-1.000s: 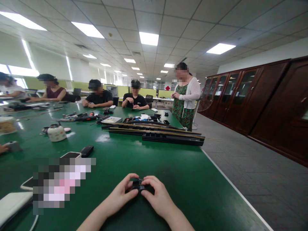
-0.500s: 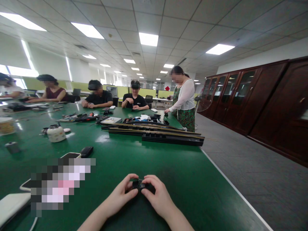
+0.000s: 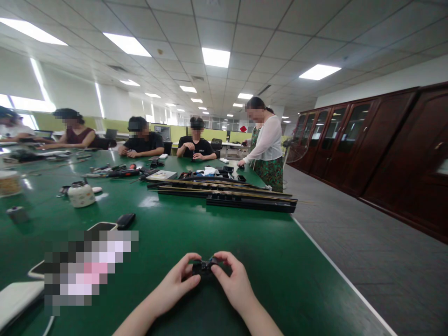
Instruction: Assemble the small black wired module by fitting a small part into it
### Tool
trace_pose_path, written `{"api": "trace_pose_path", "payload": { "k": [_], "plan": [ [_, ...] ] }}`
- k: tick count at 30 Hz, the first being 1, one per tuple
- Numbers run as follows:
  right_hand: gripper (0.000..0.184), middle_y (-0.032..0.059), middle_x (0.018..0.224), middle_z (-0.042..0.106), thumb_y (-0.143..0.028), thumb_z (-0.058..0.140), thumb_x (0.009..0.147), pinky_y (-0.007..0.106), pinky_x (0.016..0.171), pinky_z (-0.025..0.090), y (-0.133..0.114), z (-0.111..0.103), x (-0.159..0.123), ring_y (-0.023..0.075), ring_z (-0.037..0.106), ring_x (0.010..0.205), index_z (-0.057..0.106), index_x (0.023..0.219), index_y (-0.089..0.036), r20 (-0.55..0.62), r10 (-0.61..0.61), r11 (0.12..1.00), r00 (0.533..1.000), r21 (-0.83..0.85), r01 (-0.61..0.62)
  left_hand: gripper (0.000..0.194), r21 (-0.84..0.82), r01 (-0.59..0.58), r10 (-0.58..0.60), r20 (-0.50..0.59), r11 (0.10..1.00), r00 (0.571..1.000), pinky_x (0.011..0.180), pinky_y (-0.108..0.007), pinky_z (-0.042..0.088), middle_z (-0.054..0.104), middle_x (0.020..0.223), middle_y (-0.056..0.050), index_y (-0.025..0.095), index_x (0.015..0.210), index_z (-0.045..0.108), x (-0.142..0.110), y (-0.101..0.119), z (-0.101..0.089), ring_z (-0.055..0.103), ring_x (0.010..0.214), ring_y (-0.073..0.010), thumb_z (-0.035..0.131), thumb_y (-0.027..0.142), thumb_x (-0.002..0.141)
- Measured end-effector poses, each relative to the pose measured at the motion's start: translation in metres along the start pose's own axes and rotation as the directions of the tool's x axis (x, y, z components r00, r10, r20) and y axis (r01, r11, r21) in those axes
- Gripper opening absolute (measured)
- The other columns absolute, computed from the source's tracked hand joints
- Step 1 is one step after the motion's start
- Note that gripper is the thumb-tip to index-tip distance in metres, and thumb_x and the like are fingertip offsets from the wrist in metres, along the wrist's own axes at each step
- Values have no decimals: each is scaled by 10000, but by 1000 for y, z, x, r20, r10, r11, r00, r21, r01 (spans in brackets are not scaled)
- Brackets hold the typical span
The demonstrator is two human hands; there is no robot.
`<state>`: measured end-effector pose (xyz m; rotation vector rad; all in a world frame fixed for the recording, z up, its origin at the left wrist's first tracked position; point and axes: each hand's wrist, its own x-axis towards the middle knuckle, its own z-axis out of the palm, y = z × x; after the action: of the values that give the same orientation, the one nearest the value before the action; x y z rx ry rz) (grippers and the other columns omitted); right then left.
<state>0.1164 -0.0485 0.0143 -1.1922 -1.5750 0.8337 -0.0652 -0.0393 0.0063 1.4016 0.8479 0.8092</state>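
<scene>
A small black part (image 3: pixel 202 268) is held between my two hands, low over the green table (image 3: pixel 273 247). Its exact kind is too small and dark to make out. My left hand (image 3: pixel 182 277) grips the left end, thumb on the near side and fingers curled over the far side. At the other end, my right hand (image 3: pixel 233 277) pinches it between thumb and forefinger. The palms face each other and the part's ends are covered by my fingers.
Long black profiles with thin brass-coloured rods (image 3: pixel 227 193) lie across the table ahead. A white jar (image 3: pixel 81 193), a phone (image 3: pixel 38 269) and a black case (image 3: pixel 126 220) are at left. Several people sit or stand around the table. Dark wooden cabinets (image 3: pixel 392 144) line the right wall.
My right thumb and fingers have shifted slightly up and away on the black part, showing more of its middle. My left hand stays in place. The standing person leans slightly left.
</scene>
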Motion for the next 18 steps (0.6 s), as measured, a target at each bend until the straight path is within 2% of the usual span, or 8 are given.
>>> {"api": "trace_pose_path", "payload": {
  "k": [8,12,18],
  "plan": [
    [257,72,906,648,-337,588,721,356,810,436,4,-1,4,212,591,881,568,921,-176,-59,47,984,997,176,-36,418,-31,17,-16,12,999,1000,737,-274,364,612,929,-29,228,1057,361,-2,2,2,536,835,-157,555,378,718],
    [334,94,931,645,-376,618,692,370,818,446,6,-1,6,221,597,895,562,943,-164,-89,94,954,992,295,-64,418,-38,15,-14,21,999,1000,764,-292,365,612,939,-35,227,1056,360,-1,2,1,539,862,-169,552,383,719],
    [333,77,889,663,-368,673,630,351,803,468,9,0,9,212,608,864,594,889,-173,-165,140,897,976,438,-54,402,-39,-9,10,38,999,999,786,-289,359,605,991,-40,225,1070,341,1,-4,-2,530,889,-158,539,345,741]
  ]
}}
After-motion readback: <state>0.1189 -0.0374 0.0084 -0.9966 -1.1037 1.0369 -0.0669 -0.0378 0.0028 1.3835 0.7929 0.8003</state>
